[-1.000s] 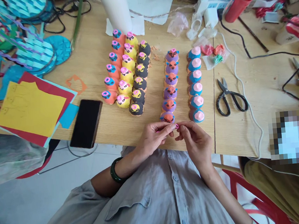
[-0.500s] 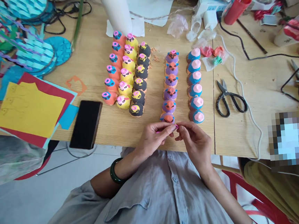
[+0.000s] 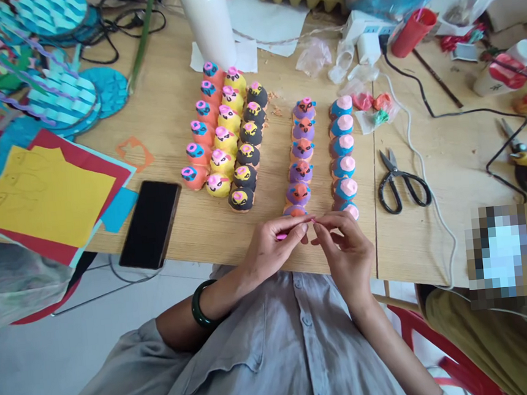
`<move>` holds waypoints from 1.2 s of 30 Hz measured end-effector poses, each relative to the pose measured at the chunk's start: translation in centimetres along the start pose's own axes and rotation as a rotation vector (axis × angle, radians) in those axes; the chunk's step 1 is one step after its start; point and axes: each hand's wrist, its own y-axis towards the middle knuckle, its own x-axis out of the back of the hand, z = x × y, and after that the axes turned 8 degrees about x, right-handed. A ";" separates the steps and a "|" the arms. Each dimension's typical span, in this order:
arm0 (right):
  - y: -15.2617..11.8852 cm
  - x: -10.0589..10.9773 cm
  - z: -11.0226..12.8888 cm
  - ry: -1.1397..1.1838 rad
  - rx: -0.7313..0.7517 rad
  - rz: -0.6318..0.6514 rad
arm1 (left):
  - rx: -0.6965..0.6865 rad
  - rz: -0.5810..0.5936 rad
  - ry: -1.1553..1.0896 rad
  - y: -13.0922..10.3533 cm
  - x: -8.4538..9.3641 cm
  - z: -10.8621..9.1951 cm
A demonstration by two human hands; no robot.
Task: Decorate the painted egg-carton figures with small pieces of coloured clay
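Observation:
My left hand (image 3: 274, 239) is closed around a piece of bright pink clay (image 3: 282, 236), which peeks out between its fingers. My right hand (image 3: 343, 236) meets it fingertip to fingertip in a pinch, with a tiny pink bit between them, mostly hidden. Just beyond the hands runs a row of purple egg-carton cups with orange faces (image 3: 303, 150). To its right stands a row of blue cups topped with pale pink clay (image 3: 343, 146). Further left are joined rows of orange cups (image 3: 204, 111), yellow cups (image 3: 228, 133) and black cups (image 3: 248, 156), all with small clay faces.
A black phone (image 3: 150, 224) lies at the table's front edge beside stacked coloured paper (image 3: 46, 198). Black-handled scissors (image 3: 401, 185) rest on the right near a white cable (image 3: 420, 165). A white bottle (image 3: 208, 27) stands at the back. Another person's leg (image 3: 470, 339) is at lower right.
The view has shifted slightly. My hands stay together at the table edge; more of the pink clay shows in the left hand, and the right fingertips have drawn slightly apart from the left.

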 end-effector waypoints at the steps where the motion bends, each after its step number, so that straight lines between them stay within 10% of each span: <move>1: 0.3 0.0 0.0 0.087 -0.065 -0.008 | -0.014 0.007 -0.004 0.1 0.0 0.0; 10: 3.6 0.0 -0.6 0.436 -0.363 -0.007 | -0.047 -0.030 -0.063 2.1 0.9 -1.2; 26: 19.1 -1.7 -2.8 0.046 -0.068 0.087 | -0.354 -0.170 0.137 6.1 1.9 -1.3; 36: 22.5 -3.6 -4.8 -0.257 0.067 0.149 | -0.354 -0.104 0.129 6.2 1.7 -1.2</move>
